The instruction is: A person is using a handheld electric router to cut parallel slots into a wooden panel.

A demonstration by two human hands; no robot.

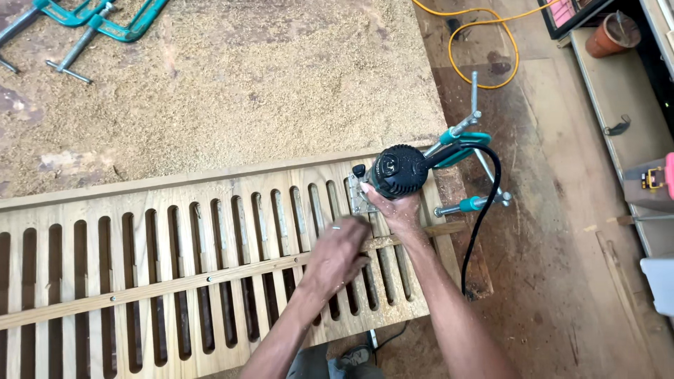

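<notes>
My right hand is clamped around the black trim router right of the frame's centre, standing on the slotted wooden panel beside 1 teal clamp, while my left hand, fingers loosely curled and holding nothing, rests on the panel just below it.

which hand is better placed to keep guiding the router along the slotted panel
Right. The right hand is already wrapped around the base of the black router at the slot. The left hand lies on the slotted wooden panel beside it, apparently bracing.
</notes>
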